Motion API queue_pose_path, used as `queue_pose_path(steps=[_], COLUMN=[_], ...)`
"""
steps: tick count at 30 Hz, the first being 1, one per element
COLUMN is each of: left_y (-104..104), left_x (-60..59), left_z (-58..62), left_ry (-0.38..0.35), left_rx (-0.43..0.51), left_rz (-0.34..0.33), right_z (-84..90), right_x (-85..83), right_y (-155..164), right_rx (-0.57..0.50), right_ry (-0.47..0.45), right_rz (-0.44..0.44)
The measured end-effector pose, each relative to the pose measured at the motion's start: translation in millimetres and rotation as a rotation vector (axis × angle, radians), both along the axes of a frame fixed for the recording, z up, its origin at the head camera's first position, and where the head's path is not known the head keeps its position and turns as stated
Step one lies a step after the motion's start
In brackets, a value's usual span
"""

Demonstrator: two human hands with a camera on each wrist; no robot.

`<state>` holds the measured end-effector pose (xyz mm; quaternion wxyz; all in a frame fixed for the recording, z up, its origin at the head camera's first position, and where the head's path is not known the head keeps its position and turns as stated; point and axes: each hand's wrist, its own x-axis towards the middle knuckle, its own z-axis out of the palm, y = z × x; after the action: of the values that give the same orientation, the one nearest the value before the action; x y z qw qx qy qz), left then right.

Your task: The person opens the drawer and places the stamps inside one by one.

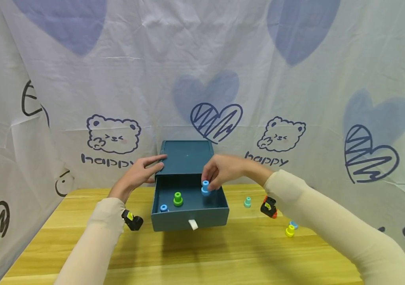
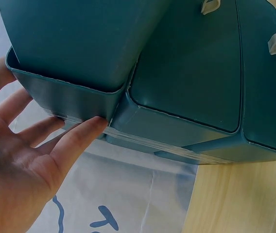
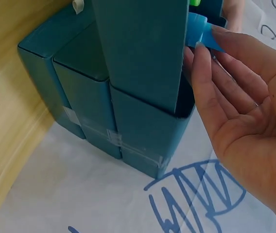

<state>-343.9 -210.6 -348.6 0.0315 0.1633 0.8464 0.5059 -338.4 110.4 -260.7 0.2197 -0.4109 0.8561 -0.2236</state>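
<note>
A dark teal drawer unit [image 1: 187, 156] stands against the patterned cloth, its top drawer [image 1: 190, 219] pulled out. Between thumb and fingers, my right hand [image 1: 224, 170] pinches a blue plastic peg [image 1: 205, 187] with a wide base and hollow tip, over the drawer's right part. Inside the drawer stand a green peg [image 1: 178, 199] and, at the front left corner, another blue peg [image 1: 163, 208], partly hidden by the front wall. My left hand [image 1: 139, 174] has its fingers spread against the unit's left side; in the left wrist view its fingertips [image 2: 96, 122] touch the casing edge.
On the wooden table [image 1: 259, 253], right of the unit, are a mint green peg [image 1: 247, 202], a yellow peg [image 1: 289, 230] and a blue peg [image 1: 293, 225] behind the yellow one. A white pull tab [image 1: 193, 225] sticks out from the drawer front. More closed drawers [image 2: 186, 63] sit below.
</note>
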Motion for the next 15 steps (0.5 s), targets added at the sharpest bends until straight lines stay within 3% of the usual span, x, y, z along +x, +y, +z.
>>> queue_pose_path(steps=[15], left_y=[1], left_x=[-0.6], left_z=[-0.2], left_ry=[0.005], left_rx=[-0.001], left_rz=[0.0], right_z=[-9.4], right_x=[1.6], right_y=[-21], right_rx=[0.046], right_ry=[0.007], right_rz=[-0.014])
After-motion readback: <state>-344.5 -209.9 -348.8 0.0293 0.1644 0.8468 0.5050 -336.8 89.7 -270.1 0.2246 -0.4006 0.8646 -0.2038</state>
